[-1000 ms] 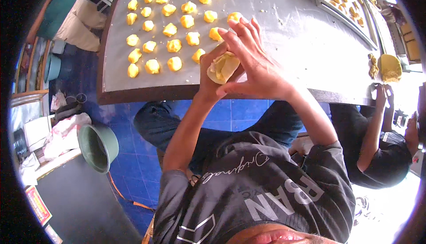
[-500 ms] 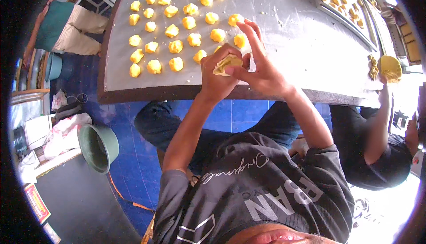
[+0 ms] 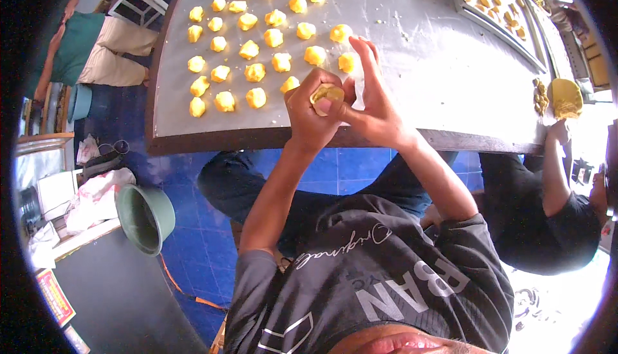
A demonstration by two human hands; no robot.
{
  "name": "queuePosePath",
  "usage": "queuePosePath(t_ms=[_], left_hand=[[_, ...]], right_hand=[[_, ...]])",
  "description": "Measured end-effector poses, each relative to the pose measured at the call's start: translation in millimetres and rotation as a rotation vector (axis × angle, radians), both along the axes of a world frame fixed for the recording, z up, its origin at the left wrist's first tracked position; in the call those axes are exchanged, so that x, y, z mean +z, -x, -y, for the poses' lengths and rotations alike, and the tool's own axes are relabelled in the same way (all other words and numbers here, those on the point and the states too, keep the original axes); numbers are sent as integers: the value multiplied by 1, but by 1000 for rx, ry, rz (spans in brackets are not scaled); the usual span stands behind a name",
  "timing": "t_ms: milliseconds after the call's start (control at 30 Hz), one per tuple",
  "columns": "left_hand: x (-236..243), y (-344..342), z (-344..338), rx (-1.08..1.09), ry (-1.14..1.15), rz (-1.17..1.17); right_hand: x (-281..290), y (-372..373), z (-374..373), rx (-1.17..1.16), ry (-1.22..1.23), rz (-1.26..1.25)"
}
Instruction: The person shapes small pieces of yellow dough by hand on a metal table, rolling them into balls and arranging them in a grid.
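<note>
Blue tiles (image 3: 199,251) cover the floor, and above them stands a wide table (image 3: 444,83) with a grey, smooth top and a dark brown edge. Small crumbs and pale smears are scattered over this top, and strong light makes its right part almost white. On the left half, many yellow dough lumps (image 3: 255,72) lie in loose rows, most of them a little apart from each other. Toward the upper right corner rests a tray (image 3: 533,46) with small golden pieces (image 3: 496,1). At the far right, a co-worker (image 3: 547,231) in dark clothes reaches to a flat yellow mass (image 3: 566,99). On the left side of the room stands another person (image 3: 96,51) in a green top and light trousers; lower down are a green basin (image 3: 147,219) and a whitish plastic bag (image 3: 100,199).

Near the front edge of the table, the left hand (image 3: 312,114) is curled around a hollow dough cup (image 3: 327,91). The right hand (image 3: 380,115) has its thumb inside this cup, while its fingers are stretched upward, apart from the thumb.
</note>
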State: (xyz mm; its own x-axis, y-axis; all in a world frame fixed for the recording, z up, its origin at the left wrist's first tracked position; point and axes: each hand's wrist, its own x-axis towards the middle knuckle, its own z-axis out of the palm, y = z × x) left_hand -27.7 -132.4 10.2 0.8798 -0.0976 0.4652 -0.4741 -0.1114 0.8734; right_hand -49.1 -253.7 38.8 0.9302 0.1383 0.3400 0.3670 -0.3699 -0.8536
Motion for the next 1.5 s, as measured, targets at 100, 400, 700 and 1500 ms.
queuePosePath(t_ms=[100, 400, 700, 1500], left_hand=[[-3, -2, 0, -3, 16, 56], [-1, 1, 4, -31, 12, 114], [-7, -2, 0, -34, 37, 173], [-15, -1, -1, -32, 36, 147]], right_hand=[[-3, -3, 0, 42, -113, -127], [-17, -16, 18, 54, -195, -122], [1, 2, 10, 136, -183, -342], [-2, 7, 15, 169, -475, -101]])
